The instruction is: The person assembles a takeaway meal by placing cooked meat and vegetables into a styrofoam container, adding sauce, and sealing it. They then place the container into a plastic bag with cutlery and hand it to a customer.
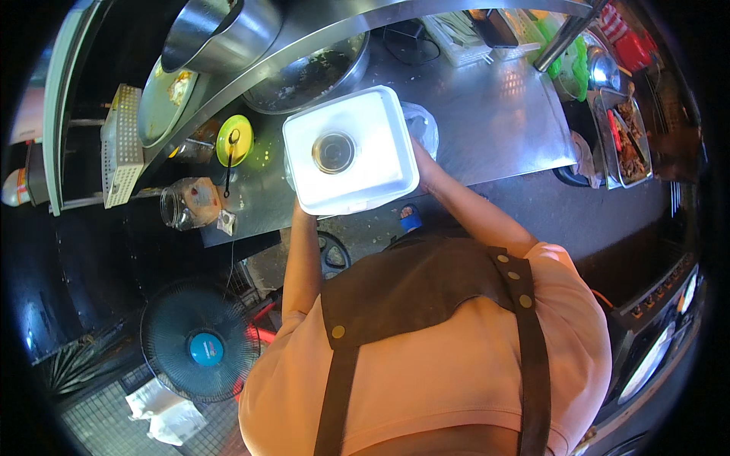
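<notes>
A white takeaway box is raised above the near edge of the steel counter, right before me. On its lid stands a small round cup of dark sauce. My left hand is hidden beneath the box's near left corner; only the wrist and forearm show. Most of my right hand is also covered, at the box's right side. Both arms reach up to the box and appear to support it. A clear plastic bag shows around its right side, and a little of it at the left.
A wide metal pan lies behind the box under a steel shelf. To the left are a yellow-green bowl with a spoon, a clear jar and a fan. A food tray stands at the far right.
</notes>
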`<move>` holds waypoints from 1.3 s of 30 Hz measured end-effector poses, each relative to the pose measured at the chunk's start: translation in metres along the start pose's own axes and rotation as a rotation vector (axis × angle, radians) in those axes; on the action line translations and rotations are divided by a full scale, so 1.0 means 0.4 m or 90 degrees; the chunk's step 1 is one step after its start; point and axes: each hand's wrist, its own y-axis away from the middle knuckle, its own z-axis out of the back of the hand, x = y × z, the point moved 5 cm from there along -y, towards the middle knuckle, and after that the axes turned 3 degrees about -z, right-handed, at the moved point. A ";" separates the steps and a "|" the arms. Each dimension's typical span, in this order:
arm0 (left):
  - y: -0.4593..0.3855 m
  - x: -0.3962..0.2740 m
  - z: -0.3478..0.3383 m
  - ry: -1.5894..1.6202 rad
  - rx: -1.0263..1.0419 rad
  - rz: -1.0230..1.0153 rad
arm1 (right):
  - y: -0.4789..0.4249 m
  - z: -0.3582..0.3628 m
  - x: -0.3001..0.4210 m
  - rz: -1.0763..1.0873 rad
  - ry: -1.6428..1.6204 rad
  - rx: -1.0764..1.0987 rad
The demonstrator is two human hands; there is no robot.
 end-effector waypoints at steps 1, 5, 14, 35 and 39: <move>-0.009 0.011 0.015 0.013 -0.004 0.015 | 0.003 0.000 0.009 0.010 0.021 -0.013; -0.023 0.050 0.072 -0.167 -0.026 0.040 | 0.079 -0.038 0.111 -0.023 0.155 -0.036; 0.138 -0.131 -0.038 -1.100 0.223 -0.308 | 0.225 0.048 0.104 0.334 1.164 0.126; 0.017 -0.285 -0.078 -1.023 -0.227 -0.155 | 0.128 -0.025 0.298 0.326 0.885 -0.273; 0.084 -0.288 -0.076 -1.083 -0.134 -0.199 | 0.214 0.007 0.266 0.257 0.945 -0.150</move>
